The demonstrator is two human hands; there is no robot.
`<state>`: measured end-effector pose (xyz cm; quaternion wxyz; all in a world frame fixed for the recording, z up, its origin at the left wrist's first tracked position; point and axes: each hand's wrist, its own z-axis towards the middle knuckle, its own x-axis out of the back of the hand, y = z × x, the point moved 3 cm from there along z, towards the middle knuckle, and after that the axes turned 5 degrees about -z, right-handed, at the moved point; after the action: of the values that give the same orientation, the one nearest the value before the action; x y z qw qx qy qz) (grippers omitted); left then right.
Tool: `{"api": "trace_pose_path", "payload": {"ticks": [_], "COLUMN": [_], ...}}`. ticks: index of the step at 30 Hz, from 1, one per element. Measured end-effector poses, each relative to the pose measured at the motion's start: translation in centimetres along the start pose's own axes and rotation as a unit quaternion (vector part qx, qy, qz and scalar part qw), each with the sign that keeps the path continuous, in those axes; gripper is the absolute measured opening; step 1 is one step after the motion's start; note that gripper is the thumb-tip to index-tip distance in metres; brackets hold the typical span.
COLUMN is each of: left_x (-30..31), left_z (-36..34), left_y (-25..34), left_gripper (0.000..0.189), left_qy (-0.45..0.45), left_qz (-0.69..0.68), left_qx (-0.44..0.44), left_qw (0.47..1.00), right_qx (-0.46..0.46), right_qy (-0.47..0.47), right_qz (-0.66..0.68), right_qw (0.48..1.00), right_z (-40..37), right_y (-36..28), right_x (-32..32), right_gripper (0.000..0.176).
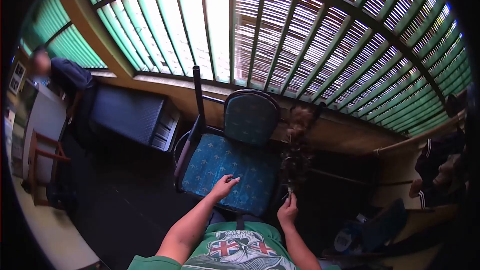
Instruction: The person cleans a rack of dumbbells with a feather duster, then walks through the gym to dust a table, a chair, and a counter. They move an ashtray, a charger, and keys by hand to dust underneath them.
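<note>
My right hand (287, 212) is closed around the handle end of a feather duster (296, 162), held upright with its dark and brown plumes pointing away from me. The duster's head is beside the right edge of a chair with a blue patterned seat (210, 162) and a rounded padded backrest (251, 118). Over the front part of that seat is my left hand (223, 188), thumb and fingers apart, holding nothing. A dark metal tube (197, 90) rises from the chair's left side.
A dark plastic storage box (127, 115) stands left of the chair by the wall. Farther left, a person (70, 74) is near a pale table (46, 120) and a wooden stool (47, 155). Slatted windows (280, 30) run behind. Dark clothes (440, 160) hang at right.
</note>
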<state>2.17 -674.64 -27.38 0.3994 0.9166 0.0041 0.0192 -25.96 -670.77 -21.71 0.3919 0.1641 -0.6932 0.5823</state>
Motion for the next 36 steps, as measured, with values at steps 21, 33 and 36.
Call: {"api": "trace_pose_path", "payload": {"ticks": [21,33,36], "left_x": [11.3,10.4,10.0], "left_z": [-3.9,-3.0,-2.9], "left_y": [2.0,-0.9,-1.4], "left_gripper": [0.051,0.056,0.052], "left_qy": [0.149,0.137,0.164], "left_qz": [-0.024,-0.079,-0.111], "left_qx": [-0.099,-0.034,-0.052], "left_qw": [0.984,0.987,0.979], "right_qx": [0.249,0.175,0.123], "right_qy": [-0.148,-0.275,-0.273], "right_qz": [-0.171,-0.352,-0.219], "right_qw": [0.942,0.877,0.929], "right_z": [6.6,9.8,8.3], "right_y": [-10.6,-14.4,-13.8], "right_x": [-8.8,-8.6,-12.3], "right_gripper": [0.042,0.034,0.032]}}
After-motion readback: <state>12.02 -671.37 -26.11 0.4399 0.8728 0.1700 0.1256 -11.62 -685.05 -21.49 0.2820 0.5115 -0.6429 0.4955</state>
